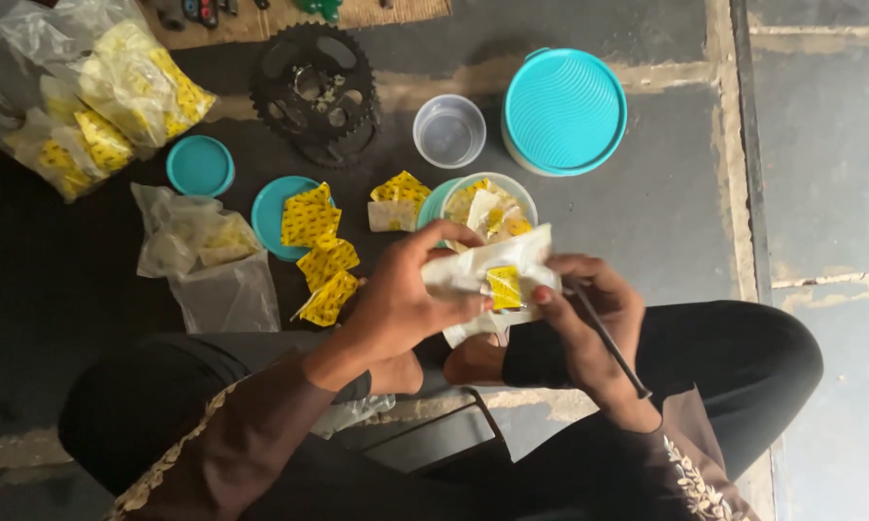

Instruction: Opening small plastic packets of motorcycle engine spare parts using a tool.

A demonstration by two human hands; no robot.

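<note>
Both hands are meeting over the person's lap, above the crossed legs in dark trousers, and between them they are holding a packet [497, 280] of white crinkled plastic with a yellow square printed on its middle. The packet is lying with its long axis running roughly left to right, tilting slightly upward toward the right, its yellow face turning up to the camera. The left hand [406, 294] is pinching the packet's left end, thumb on top and fingers curling over the upper edge, clamping it. The right hand [589, 309] is gripping the right end, thumb pressing on the face beside the yellow square, and it is also trapping a thin dark rod [608, 342] that is slanting down and right along the wrist. Just beyond the packet, on the grey floor [666, 212], a small tub [483, 205] is holding more yellow and white packets. Loose yellow sachets [324, 260] are lying partly on a teal lid [275, 214] to the left. A clear cup [449, 130], a large teal lidded container [563, 111], a black sprocket [314, 92] and plastic bags [97, 96] of sachets are sitting farther off toward the top edge.
</note>
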